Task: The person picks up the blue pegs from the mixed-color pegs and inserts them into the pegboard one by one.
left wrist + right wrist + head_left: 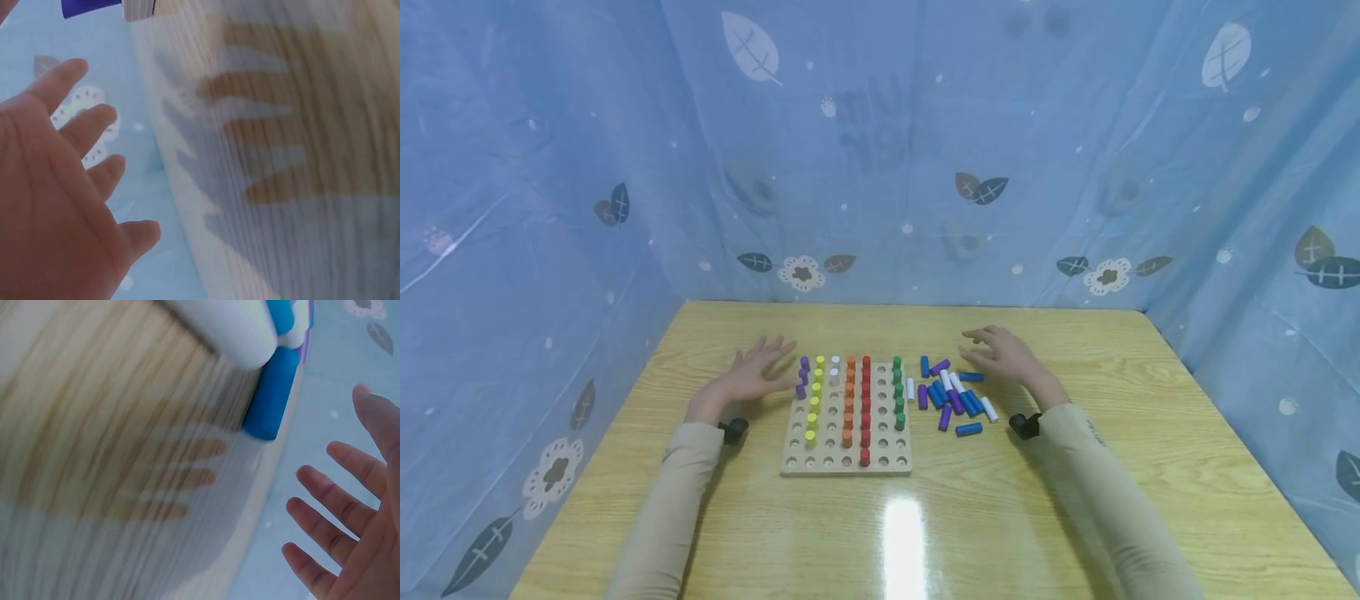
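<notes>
My left hand [751,375], fingers spread and holding nothing, is beside the pegboard [846,470], its purple column [802,377] part filled. Right of the board lie loose pegs [955,402], then my right hand [1007,358], fingers apart and free. I seem between placements; the next would call for pinching one and standing it in a hole [830,444].

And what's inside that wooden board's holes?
Purple pegs, yellow pegs, white pegs, orange pegs, red pegs and green pegs stand in the board; some holes hold none. The pegs' lower ends are hidden inside it.
</notes>
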Action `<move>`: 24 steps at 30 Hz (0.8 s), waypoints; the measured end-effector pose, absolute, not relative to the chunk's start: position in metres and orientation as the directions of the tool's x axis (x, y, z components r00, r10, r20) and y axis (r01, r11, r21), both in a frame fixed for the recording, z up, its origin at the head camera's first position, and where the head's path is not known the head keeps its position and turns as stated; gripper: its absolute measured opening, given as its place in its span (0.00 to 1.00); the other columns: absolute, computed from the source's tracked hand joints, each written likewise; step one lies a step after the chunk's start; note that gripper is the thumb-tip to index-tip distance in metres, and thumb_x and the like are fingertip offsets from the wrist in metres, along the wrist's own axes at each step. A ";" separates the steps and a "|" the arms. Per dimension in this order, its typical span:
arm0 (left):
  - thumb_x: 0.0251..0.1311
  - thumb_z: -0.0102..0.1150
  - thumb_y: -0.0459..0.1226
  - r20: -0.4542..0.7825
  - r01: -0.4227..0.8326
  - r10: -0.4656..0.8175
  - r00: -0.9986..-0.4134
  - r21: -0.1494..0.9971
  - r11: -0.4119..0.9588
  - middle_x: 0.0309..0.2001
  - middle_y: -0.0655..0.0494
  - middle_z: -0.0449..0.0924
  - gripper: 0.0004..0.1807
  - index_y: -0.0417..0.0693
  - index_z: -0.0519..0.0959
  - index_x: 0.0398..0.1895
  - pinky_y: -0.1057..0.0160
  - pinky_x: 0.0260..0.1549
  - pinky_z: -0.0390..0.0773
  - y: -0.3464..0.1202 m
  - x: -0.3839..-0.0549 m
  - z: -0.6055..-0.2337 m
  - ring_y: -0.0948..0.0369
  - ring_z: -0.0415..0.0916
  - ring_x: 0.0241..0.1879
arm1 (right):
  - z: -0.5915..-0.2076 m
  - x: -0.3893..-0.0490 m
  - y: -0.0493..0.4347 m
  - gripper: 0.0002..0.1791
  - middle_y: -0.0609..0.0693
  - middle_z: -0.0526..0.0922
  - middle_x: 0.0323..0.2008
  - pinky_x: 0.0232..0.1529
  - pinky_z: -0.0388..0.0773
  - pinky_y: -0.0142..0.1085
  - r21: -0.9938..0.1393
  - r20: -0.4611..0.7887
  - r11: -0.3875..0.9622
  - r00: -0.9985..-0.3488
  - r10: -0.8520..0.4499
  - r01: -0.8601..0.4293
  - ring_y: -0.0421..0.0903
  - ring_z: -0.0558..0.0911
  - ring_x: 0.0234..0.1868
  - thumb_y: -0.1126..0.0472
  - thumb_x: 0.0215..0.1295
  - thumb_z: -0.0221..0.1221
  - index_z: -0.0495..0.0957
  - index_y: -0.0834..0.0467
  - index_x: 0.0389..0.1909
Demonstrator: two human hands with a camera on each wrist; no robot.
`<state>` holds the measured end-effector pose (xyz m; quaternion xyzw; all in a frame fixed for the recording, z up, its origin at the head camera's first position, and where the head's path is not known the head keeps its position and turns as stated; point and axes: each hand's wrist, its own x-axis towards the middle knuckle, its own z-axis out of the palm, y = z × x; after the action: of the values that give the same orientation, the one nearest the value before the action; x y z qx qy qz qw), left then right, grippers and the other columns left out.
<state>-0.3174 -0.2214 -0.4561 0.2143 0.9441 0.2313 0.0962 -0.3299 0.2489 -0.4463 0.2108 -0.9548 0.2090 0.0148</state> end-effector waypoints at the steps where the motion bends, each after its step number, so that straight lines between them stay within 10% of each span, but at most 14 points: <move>1: 0.57 0.51 0.62 -0.086 0.357 0.447 -0.890 0.478 0.802 0.73 0.42 0.39 0.46 0.53 0.49 0.73 0.30 0.61 0.28 -0.221 -0.316 -0.456 0.40 0.29 0.71 | -0.446 -0.330 0.247 0.28 0.60 0.74 0.53 0.48 0.74 0.54 -0.395 0.119 0.816 -0.905 -0.409 -0.421 0.57 0.74 0.51 0.47 0.65 0.54 0.69 0.58 0.61; 24: 0.55 0.55 0.60 -0.120 0.337 0.472 -0.873 0.551 0.763 0.73 0.42 0.41 0.44 0.51 0.55 0.71 0.32 0.62 0.27 -0.212 -0.309 -0.464 0.41 0.29 0.71 | -0.450 -0.333 0.208 0.26 0.60 0.78 0.49 0.46 0.76 0.51 -0.436 0.116 0.758 -0.866 -0.487 -0.485 0.56 0.77 0.47 0.51 0.64 0.57 0.71 0.61 0.59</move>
<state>-0.3092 -0.2121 -0.4638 0.2176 0.9304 0.2663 0.1267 -0.3326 0.2080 -0.4502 0.2590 -0.9376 0.2319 -0.0022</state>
